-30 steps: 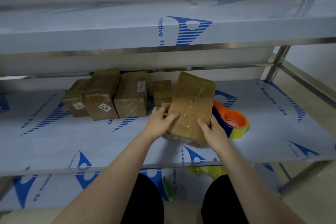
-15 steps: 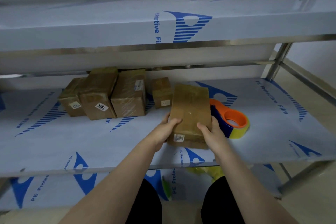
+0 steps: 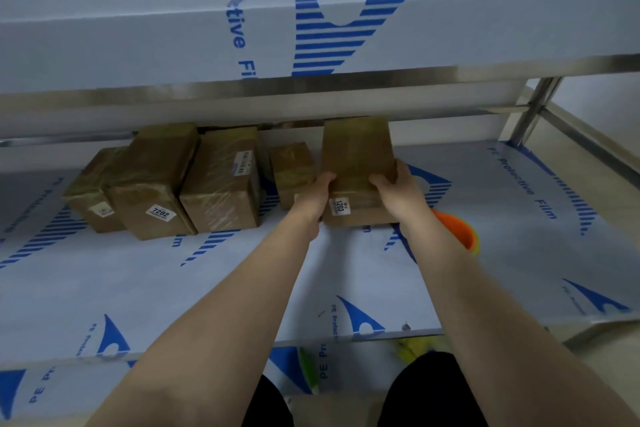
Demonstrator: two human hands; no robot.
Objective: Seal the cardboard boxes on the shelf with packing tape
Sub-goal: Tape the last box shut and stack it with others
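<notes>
Head view: the left hand (image 3: 313, 196) grips the left edge of the box labelled 1203 (image 3: 358, 156) with the thumb on top; its other fingers are hidden. The right hand (image 3: 398, 191) holds the right edge, fingers curled round it. This box is at 12 o'clock from me, low on the shelf (image 3: 519, 253); I cannot tell if it rests or hangs just above. It looks glossy with tape, so I judge this is the putting-away step. The next move asks to set it flat and let go.

At 10 o'clock stand three taped boxes (image 3: 152, 184), then a small box (image 3: 291, 170) just beside the held one. The tape dispenser (image 3: 453, 227) lies at 4 o'clock, half hidden by the right forearm. The upper shelf (image 3: 138, 28) hangs low and could catch the box.
</notes>
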